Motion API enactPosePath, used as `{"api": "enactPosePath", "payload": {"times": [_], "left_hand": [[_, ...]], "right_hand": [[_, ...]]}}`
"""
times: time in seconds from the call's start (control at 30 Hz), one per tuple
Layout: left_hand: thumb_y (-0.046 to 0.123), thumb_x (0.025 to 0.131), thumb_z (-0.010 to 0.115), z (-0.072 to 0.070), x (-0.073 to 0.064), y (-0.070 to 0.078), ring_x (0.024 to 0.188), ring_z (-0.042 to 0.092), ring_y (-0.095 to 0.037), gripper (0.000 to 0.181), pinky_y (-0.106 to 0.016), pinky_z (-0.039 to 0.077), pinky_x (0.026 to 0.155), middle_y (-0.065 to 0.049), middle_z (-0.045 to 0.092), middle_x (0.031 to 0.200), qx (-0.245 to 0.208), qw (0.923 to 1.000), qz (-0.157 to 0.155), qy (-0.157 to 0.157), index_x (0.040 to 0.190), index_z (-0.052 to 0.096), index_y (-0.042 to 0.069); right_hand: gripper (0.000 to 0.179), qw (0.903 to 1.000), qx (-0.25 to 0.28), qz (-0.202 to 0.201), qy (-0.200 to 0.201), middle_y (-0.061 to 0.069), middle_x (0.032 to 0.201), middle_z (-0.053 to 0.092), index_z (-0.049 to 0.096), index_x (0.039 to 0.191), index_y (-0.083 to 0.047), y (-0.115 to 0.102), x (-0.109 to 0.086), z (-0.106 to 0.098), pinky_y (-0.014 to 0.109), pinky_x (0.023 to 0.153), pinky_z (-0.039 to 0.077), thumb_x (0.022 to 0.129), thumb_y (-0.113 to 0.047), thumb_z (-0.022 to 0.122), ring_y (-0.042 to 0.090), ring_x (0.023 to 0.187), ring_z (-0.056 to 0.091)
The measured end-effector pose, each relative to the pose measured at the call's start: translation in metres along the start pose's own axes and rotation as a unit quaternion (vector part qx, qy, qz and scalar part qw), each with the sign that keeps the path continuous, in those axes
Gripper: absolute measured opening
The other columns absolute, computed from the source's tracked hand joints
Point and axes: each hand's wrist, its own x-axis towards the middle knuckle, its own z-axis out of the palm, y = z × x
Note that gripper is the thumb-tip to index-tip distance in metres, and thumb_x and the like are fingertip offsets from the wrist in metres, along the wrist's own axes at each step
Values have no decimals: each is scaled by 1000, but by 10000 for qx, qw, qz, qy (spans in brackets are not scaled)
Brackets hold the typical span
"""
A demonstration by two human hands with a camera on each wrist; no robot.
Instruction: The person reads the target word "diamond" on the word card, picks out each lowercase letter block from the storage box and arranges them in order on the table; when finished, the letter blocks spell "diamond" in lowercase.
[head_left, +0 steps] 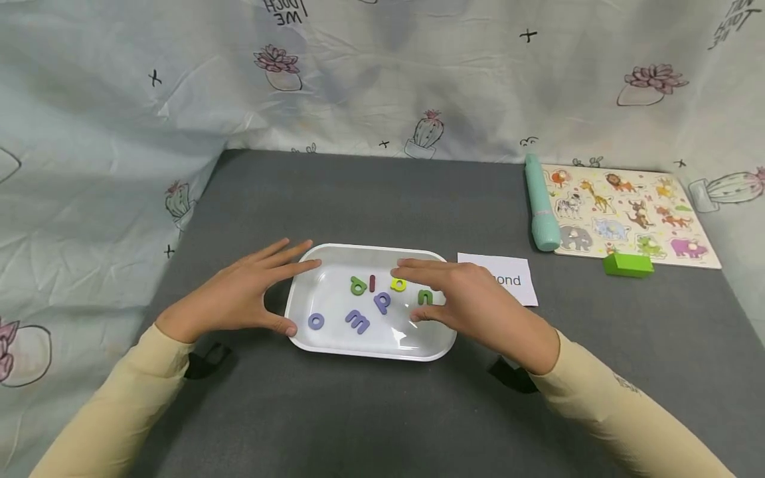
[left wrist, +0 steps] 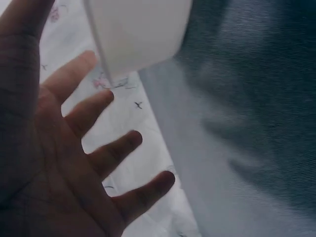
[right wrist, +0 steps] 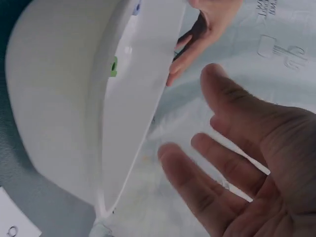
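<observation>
A white tray (head_left: 335,345) lies on the grey table with several loose letters in it. Among them are a purple o (head_left: 316,321), a purple m (head_left: 357,321), a green n (head_left: 425,297) and a yellow letter (head_left: 398,285) partly behind my right fingers. My left hand (head_left: 245,292) is at the tray's left end, fingers spread and thumb by the rim; whether it touches is unclear. Over the tray's right end hovers my right hand (head_left: 472,299), fingers extended and holding nothing. In the right wrist view, that hand (right wrist: 247,163) appears apart from the tray wall (right wrist: 54,89).
A white word card (head_left: 516,279), its first letters hidden by my right hand, lies right of the tray. Farther right are a teal pen-shaped device (head_left: 541,206), an animal puzzle board (head_left: 627,212) and a green block (head_left: 629,265). Printed cloth (head_left: 358,86) hangs behind the table.
</observation>
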Motion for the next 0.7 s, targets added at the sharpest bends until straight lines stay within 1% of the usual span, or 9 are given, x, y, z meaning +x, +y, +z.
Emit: {"api": "enactPosePath", "payload": {"times": [0.07, 0.2, 0.27, 0.37, 0.47, 0.57, 0.63, 0.7], "left_hand": [[61, 69, 87, 3, 0, -3, 153, 15, -33, 108, -65, 36, 104, 11, 15, 168, -157, 9999, 3, -20, 159, 36, 32], [62, 70, 85, 8, -1, -9, 153, 15, -29, 105, -61, 39, 102, 13, 13, 168, -385, 9992, -7, -42, 158, 39, 31], [62, 70, 85, 11, -1, -12, 153, 15, -29, 104, -61, 40, 101, 14, 13, 168, -447, 9990, 11, -25, 158, 39, 31], [62, 69, 85, 13, 0, -14, 153, 17, -29, 105, -61, 40, 101, 15, 13, 168, -475, 9989, 52, 23, 158, 39, 32], [60, 69, 86, 14, 0, -14, 153, 18, -29, 105, -61, 38, 102, 15, 14, 168, -515, 9986, 92, 55, 158, 38, 32], [60, 69, 86, 14, -1, -14, 152, 19, -28, 105, -61, 38, 103, 14, 14, 168, -550, 9984, 117, 71, 158, 38, 31], [61, 70, 85, 13, -2, -14, 152, 20, -27, 105, -60, 38, 103, 13, 14, 168, -563, 9983, 133, 77, 159, 38, 31], [60, 70, 85, 13, -2, -15, 151, 22, -27, 104, -59, 39, 103, 13, 14, 168, -576, 9982, 158, 103, 159, 38, 30]], "right_hand": [[60, 9992, 26, -295, -266, -1, 141, 60, 69, 134, -20, 2, 13, 1, 43, 91, 52, 78, -23, 90, 15, 119, 64], [51, 9934, 76, -781, -831, -2, 140, 61, 71, 130, -21, 9, 41, 5, 36, 89, 53, 82, -18, 88, 14, 119, 63], [49, 9900, 49, -858, -1116, -2, 140, 61, 71, 130, -19, 11, 53, 9, 35, 90, 52, 83, -16, 87, 14, 119, 64], [51, 9850, 68, -847, -1503, -1, 141, 61, 70, 132, -16, 13, 67, 17, 33, 90, 52, 84, -15, 86, 15, 118, 64], [49, 9808, -21, -797, -1778, -2, 141, 61, 71, 131, -17, 14, 75, 24, 31, 90, 51, 85, -14, 85, 13, 121, 62], [47, 9776, -213, -858, -1913, -1, 139, 62, 72, 129, -17, 14, 78, 27, 32, 93, 50, 84, -12, 85, 13, 124, 60], [46, 9749, -334, -974, -1975, -2, 136, 64, 73, 128, -16, 13, 79, 27, 33, 93, 50, 84, -11, 85, 12, 121, 61], [44, 9719, -361, -1113, -2043, -4, 131, 67, 73, 126, -16, 11, 82, 25, 32, 91, 51, 84, -10, 85, 13, 115, 64]]}}
